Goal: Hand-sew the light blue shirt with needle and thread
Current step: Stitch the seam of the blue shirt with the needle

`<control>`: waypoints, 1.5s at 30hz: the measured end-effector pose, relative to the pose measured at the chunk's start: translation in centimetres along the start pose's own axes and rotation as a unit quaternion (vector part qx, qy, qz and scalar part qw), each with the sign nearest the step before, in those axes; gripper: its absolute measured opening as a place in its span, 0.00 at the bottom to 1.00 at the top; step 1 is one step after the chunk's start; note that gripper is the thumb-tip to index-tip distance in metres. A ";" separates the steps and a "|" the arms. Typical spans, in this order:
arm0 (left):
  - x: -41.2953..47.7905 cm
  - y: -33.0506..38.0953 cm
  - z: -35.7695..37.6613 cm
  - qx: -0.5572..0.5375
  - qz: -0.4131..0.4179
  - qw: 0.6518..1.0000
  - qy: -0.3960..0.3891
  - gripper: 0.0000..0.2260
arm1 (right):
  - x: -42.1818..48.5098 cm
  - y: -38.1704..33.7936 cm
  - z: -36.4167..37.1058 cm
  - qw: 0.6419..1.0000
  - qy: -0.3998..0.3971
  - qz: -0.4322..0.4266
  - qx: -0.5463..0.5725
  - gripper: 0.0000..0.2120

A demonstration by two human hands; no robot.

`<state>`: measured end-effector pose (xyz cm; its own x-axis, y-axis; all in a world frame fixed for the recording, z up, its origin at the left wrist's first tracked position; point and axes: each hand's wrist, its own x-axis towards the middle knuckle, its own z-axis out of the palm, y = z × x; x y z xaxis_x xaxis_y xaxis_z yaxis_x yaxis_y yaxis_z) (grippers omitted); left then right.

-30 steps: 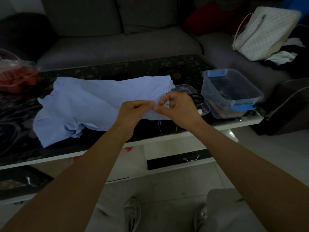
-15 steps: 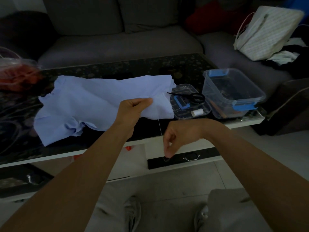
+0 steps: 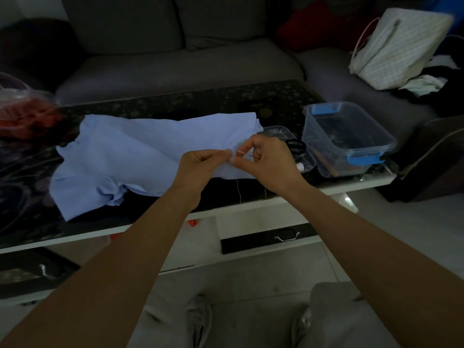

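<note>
The light blue shirt (image 3: 140,156) lies spread across the dark glass table (image 3: 175,101). My left hand (image 3: 200,167) pinches the shirt's near right edge and lifts it slightly. My right hand (image 3: 271,159) pinches the thin needle (image 3: 242,152), whose tip points left at the fabric beside the left fingertips. A pale thread (image 3: 238,189) hangs from the shirt edge over the table's front.
A small clear tray (image 3: 283,130) with black scissors (image 3: 296,146) and a white spool (image 3: 300,167) sits behind my right hand. A clear tub with blue latches (image 3: 349,139) stands further right. A grey sofa, a striped bag (image 3: 399,49) and a red bagged item (image 3: 22,114) surround the table.
My right hand, which had dropped below the table edge pulling the thread down, has come back up to the shirt edge with the needle. My left hand kept its pinch on the fabric.
</note>
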<state>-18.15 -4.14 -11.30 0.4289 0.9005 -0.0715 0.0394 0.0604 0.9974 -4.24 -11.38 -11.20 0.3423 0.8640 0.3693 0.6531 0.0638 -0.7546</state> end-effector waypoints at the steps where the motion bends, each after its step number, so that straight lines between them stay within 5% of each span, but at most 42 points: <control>1: 0.0 0.0 0.0 0.002 0.001 1.000 -0.003 0.05 | 0.0 0.1 0.2 1.000 0.008 -0.002 -0.008 0.08; 7: 0.1 -0.1 0.0 -0.002 0.008 1.000 0.003 0.05 | 0.3 0.3 -0.2 1.000 -0.013 -0.023 -0.006 0.06; 12: 0.4 0.0 0.0 0.022 0.015 0.999 0.036 0.02 | -0.7 -0.5 -1.9 0.937 -0.347 0.025 0.032 0.03; 14: 0.3 0.0 0.1 0.029 0.029 0.999 0.032 0.02 | -1.1 -0.3 -2.3 0.909 -0.413 0.048 0.021 0.03; 17: 0.2 0.0 0.0 0.023 0.025 0.999 0.030 0.02 | -0.9 -0.1 -2.8 0.932 -0.356 0.063 0.022 0.04; 21: 0.0 0.2 -0.1 0.034 0.036 0.999 0.003 0.03 | 0.1 0.5 -2.8 0.987 -0.154 0.043 0.032 0.03; 24: -0.2 0.2 -0.1 0.069 0.060 0.996 -0.018 0.04 | 0.6 0.8 -2.4 0.995 -0.046 0.054 0.070 0.09; 36: 0.4 0.2 -0.9 0.162 0.086 0.983 -0.030 0.05 | 0.7 1.5 -2.4 0.991 -0.070 0.092 0.071 0.08; 45: 0.3 0.6 -0.9 0.134 0.072 0.987 -0.051 0.05 | 0.6 1.7 -2.4 0.988 -0.067 0.097 0.101 0.08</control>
<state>-18.80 -3.48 -10.69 0.5351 0.8429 0.0563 0.2034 -0.1932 0.9599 -1.31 -11.96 -10.96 0.3466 0.9271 0.1428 0.4312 -0.0223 -0.9020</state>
